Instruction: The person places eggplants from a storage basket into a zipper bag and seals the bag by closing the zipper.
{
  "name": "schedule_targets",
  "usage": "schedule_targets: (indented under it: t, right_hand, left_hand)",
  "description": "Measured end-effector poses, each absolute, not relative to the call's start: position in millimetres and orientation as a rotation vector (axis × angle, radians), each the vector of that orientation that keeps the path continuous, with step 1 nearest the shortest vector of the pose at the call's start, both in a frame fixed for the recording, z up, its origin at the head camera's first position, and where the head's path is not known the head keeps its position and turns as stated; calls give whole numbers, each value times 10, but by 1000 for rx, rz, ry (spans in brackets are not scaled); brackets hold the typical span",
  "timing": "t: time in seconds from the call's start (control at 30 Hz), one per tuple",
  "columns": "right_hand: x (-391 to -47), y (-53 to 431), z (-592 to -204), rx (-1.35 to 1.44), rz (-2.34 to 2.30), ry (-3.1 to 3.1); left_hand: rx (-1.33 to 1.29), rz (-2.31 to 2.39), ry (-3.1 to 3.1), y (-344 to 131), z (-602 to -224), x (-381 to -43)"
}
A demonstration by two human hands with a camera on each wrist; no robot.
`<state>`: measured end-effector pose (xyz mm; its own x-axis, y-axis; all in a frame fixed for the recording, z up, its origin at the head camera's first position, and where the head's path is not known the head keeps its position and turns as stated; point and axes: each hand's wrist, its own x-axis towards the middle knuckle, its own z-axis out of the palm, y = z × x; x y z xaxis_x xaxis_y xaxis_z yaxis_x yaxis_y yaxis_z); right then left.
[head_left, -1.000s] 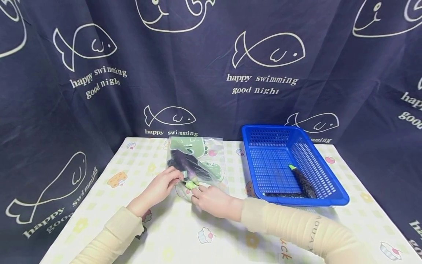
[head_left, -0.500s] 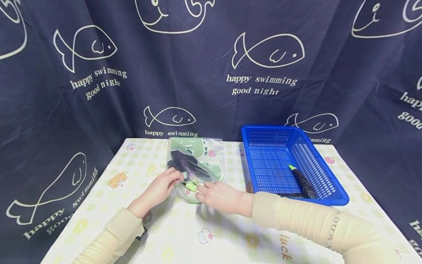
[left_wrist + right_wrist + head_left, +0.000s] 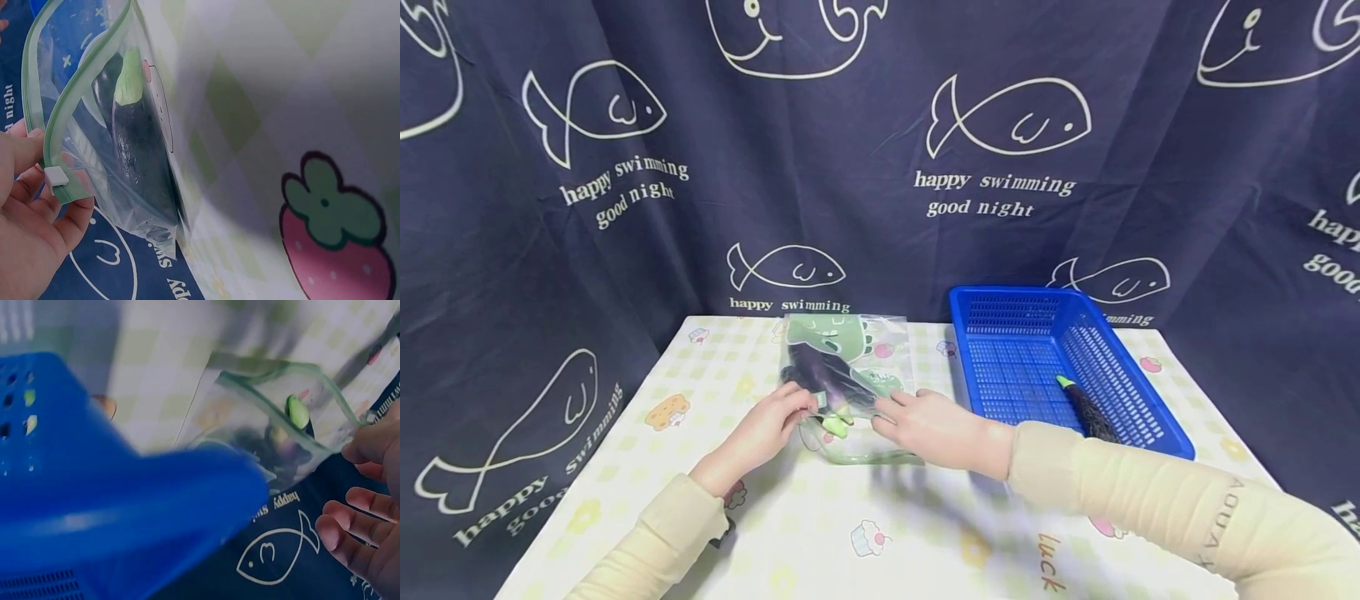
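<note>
A clear zip bag (image 3: 94, 81) with a green rim lies on the table, its mouth gaping. In the head view my left hand (image 3: 763, 429) pinches the rim's left corner, by the white slider (image 3: 57, 175). Inside lie two eggplants; one eggplant (image 3: 140, 150) has its pale green stem toward the mouth, and the other eggplant (image 3: 108, 81) is partly hidden behind it. My right hand (image 3: 932, 429) is over the bag's right side with nothing in its grasp. In the right wrist view its fingers (image 3: 350, 525) are loosely bent, apart from the thumb.
A blue basket (image 3: 961, 358) stands at the right of the table. One dark eggplant (image 3: 1088, 408) shows in it, with the right sleeve (image 3: 1120, 475) across the basket's front. A dark blue curtain (image 3: 850, 208) with fish prints hangs behind the table.
My right hand has moved away from the eggplant stems at the bag's mouth, to the right. Its sleeve now covers the second eggplant in the basket. The left hand has kept its place.
</note>
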<state>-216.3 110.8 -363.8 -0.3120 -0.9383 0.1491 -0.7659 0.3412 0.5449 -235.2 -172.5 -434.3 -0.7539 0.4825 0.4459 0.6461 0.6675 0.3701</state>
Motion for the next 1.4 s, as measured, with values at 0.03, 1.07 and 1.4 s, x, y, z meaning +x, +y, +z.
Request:
schedule_targets:
  t: [0.03,1.07,1.4]
  right_hand:
    - [-2167,1125,-3623,1489,-521,-2170]
    - [-2397,1854,-3247,1270,-303,-2305]
    - [-2491,2082,-3250,1136,-133,-2433]
  left_hand:
    - [-897,-744,-2576,-1724,-4342,-2350]
    - [-914,-756,-2547,-1721,-4337,-2357]
    - [-909,-761,-2553,-1722,-4340,-2350]
